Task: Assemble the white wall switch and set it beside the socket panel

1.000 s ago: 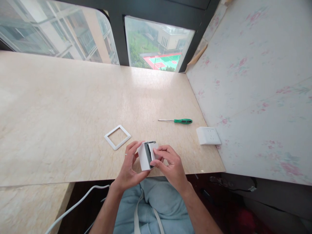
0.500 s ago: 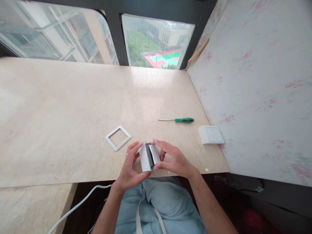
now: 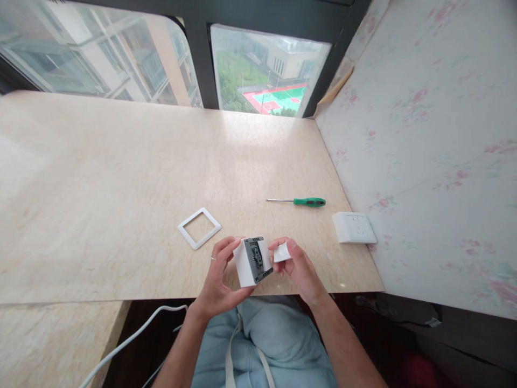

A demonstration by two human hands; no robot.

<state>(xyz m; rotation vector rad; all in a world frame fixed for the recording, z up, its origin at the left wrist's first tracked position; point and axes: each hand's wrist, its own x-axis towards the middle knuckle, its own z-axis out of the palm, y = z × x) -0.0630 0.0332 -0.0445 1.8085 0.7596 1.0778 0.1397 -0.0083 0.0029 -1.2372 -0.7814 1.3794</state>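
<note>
My left hand point(image 3: 220, 277) grips a wall switch point(image 3: 245, 264) by its white box, thumb below and fingers above. The switch is tilted, and its dark grey frame with a black mechanism lies exposed on the right side; a white part still covers the far right of it. Just to the right, apart from the switch, my right hand point(image 3: 301, 269) pinches a small white switch cover point(image 3: 281, 252) between thumb and fingers. A white rectangular frame point(image 3: 186, 230) lies flat on the countertop to the left of my hands.
A green-handled screwdriver point(image 3: 310, 202) lies beyond my right hand on the beige countertop point(image 3: 121, 188). On the floral wall point(image 3: 436, 161) at right is a white socket point(image 3: 355, 227). A white cable point(image 3: 133, 337) runs below the counter's front edge. Windows point(image 3: 266, 70) stand at the back.
The white cover has come off the switch and moved right in my right hand. The grey frame and black mechanism are now exposed, and my left hand has turned the switch slightly.
</note>
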